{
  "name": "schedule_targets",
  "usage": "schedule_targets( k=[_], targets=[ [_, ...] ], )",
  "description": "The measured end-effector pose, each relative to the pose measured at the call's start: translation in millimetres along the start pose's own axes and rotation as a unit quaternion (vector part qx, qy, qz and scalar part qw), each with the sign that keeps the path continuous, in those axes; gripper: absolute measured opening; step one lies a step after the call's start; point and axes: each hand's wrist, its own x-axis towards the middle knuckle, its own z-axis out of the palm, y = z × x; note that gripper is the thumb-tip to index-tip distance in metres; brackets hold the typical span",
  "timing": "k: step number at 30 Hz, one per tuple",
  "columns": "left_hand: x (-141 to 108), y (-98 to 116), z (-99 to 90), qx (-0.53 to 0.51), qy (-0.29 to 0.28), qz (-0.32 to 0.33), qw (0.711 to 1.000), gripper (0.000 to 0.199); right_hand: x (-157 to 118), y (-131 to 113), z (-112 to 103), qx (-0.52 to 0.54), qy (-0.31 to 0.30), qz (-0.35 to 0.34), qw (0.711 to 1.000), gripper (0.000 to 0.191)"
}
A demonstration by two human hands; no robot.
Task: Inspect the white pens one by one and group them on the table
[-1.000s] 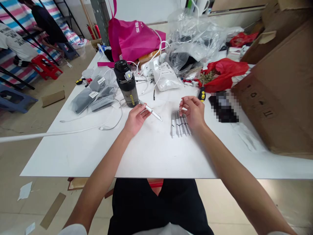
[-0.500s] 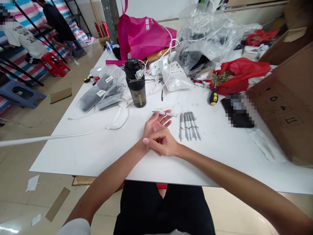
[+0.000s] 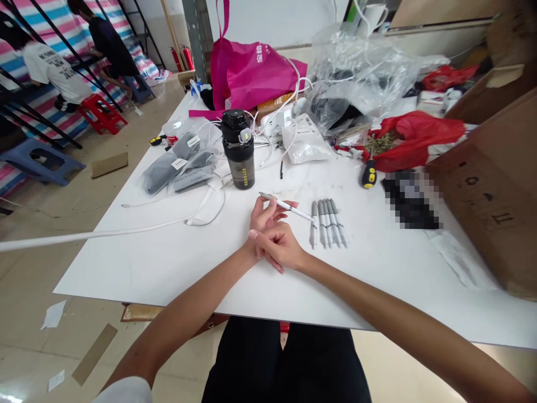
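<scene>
A white and grey pen (image 3: 289, 208) is held by my left hand (image 3: 263, 215), pinched between thumb and fingers. It slants, with its grey end at upper left and its white end near the row of pens. My right hand (image 3: 285, 246) lies across my left wrist, fingers curled in and thumb pointing left; I see nothing in it. To the right of both hands, several similar pens (image 3: 329, 223) lie side by side on the white table (image 3: 377, 280), one of them (image 3: 314, 224) a little apart from the others.
Behind my hands stands a dark bottle (image 3: 241, 159), with packaged grey items (image 3: 161, 173) and white cables to its left. A screwdriver (image 3: 369, 174), red plastic bag (image 3: 415, 131) and cardboard box (image 3: 495, 184) occupy the right. At the back are a pink bag (image 3: 255, 73) and clear plastic.
The pen has turned from nearly level to slanting down to the right, and my left fingers have moved around it. My right hand stays across the left wrist. The view has shifted slightly.
</scene>
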Motion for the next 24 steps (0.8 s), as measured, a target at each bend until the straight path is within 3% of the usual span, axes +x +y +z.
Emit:
schedule_targets(
  k=[4, 8, 12, 16, 24],
  targets=[
    [10.3, 3.2, -4.0, -0.021, 0.042, 0.027, 0.999, 0.024, 6.4, -2.3, -21.6, 0.102, 0.054, 0.034, 0.993, 0.065],
    [24.7, 7.0, -18.3, -0.028, 0.05, 0.072, 0.996, 0.034, 12.7, -2.6, -46.3, 0.219, 0.133, 0.052, 0.965, 0.06],
    [31.4, 8.9, -28.3, -0.014, 0.007, 0.066, 0.998, 0.042, 13.7, -4.6, -58.4, 0.234, 0.087, 0.064, 0.966, 0.051],
    [29.6, 11.0, -29.2, 0.031, -0.05, 0.032, 0.998, 0.045, 11.9, -2.6, -55.8, 0.233, 0.048, 0.047, 0.97, 0.048],
    [30.6, 18.8, -32.9, -0.071, -0.077, 0.005, 0.995, 0.033, 8.4, -3.5, -54.1, 0.259, 0.013, 0.08, 0.962, 0.046]
  ],
)
